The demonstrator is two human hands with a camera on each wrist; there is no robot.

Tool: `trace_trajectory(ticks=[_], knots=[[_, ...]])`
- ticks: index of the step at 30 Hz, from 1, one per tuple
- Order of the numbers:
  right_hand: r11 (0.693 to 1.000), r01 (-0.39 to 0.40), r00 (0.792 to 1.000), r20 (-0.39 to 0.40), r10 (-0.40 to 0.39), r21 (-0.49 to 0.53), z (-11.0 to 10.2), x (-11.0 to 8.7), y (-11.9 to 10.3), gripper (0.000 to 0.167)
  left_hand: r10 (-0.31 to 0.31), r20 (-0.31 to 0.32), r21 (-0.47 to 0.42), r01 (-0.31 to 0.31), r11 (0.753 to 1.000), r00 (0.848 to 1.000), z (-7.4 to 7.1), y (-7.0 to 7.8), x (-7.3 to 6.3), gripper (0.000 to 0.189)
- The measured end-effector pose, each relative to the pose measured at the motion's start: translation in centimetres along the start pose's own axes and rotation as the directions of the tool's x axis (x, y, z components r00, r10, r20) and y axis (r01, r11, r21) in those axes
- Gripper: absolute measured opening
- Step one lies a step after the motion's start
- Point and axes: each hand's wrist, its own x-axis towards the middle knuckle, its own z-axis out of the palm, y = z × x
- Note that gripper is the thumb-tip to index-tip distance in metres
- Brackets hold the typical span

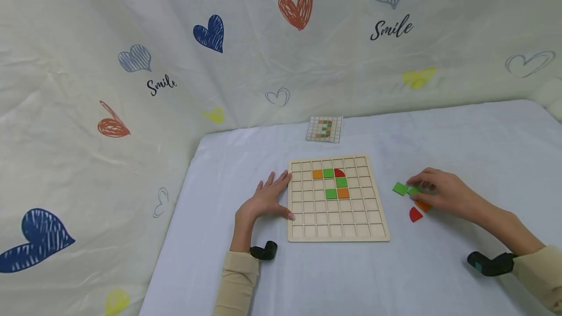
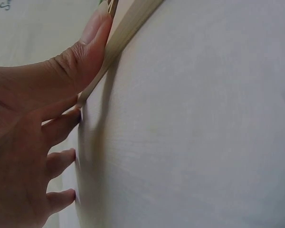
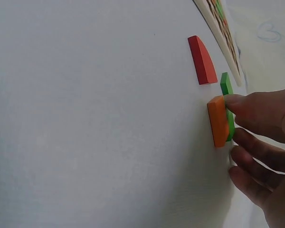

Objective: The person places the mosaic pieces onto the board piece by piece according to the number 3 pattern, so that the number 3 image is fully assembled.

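The left hand (image 1: 267, 199) spreads its fingers along the left edge of a wooden grid board (image 1: 307, 232), its thumb (image 2: 92, 38) resting at the rim. Several coloured tiles sit in the board's squares, including a red quarter-round (image 1: 339, 173) and an orange square (image 1: 343, 193). Right of the board, the right hand (image 1: 443, 191) pinches a green tile (image 1: 414, 190) between thumb and fingers, low over the cloth. Close by its thumb lies an orange tile (image 3: 217, 121). Another green square (image 1: 400, 188) and a loose red quarter-round tile (image 3: 202, 61) lie beside them.
A pattern card (image 1: 324, 129) showing a grid with coloured shapes lies behind the board. White cloth (image 1: 342, 277) covers the table. A curtain (image 1: 246, 72) printed with hearts hangs at the back and left. Each wrist wears a black camera (image 1: 264, 250).
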Motion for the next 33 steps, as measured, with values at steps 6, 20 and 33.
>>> trace_trajectory(ticks=[6, 20, 33], knots=[[0.999, -0.041, 0.999, 0.019, 0.041, 0.001, 0.0, 0.1, -0.1, 0.026, -0.003, -0.006, 0.007, 0.003, 1.0, 1.0, 0.0, 0.0, 0.0, 0.119], [0.99, -0.097, 0.994, 0.059, 0.091, 0.1, -0.4, -0.2, -0.1, 0.032, -0.006, -0.008, 0.008, 0.006, 1.0, 1.0, 0.1, 0.0, 0.1, 0.119], [0.98, -0.088, 0.989, 0.132, 0.065, 0.176, -1.4, -0.7, -0.1, 0.031, -0.017, -0.001, -0.01, 0.017, 1.0, 1.0, 0.0, 0.1, -0.1, 0.119]])
